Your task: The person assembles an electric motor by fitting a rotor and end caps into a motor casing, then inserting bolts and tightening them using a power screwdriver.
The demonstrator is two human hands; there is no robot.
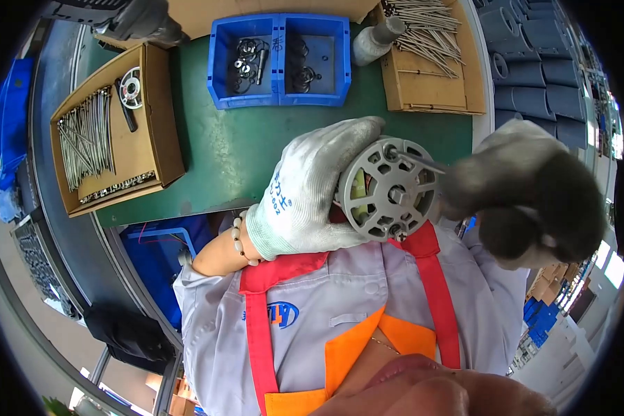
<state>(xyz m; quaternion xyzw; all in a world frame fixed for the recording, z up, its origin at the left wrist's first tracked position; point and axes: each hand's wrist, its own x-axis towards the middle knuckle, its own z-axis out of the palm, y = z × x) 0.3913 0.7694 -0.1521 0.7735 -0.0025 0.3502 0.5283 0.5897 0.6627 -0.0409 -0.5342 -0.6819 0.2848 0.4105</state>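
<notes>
My left hand (312, 184), in a white glove with a pale green cuff, is wrapped around an electric motor (397, 196). The motor's round, slotted metal end cap faces up, with a square-looking shaft end at its centre. Blurred by motion, my right hand (509, 156) is gloved and closed around a black and grey power screwdriver (555, 208). The thin metal bit (423, 163) of that tool reaches the screw (390, 152) at the upper edge of the end cap. Lower on the cap's rim sits another screw (397, 231).
A blue two-part bin (279, 97) holds rings and small metal parts. Beside it are a grey-white bottle (373, 46) and a cardboard box (430, 100) of long bolts. Another cardboard box (166, 132) stands left. A second power tool (139, 24) hangs over the back left.
</notes>
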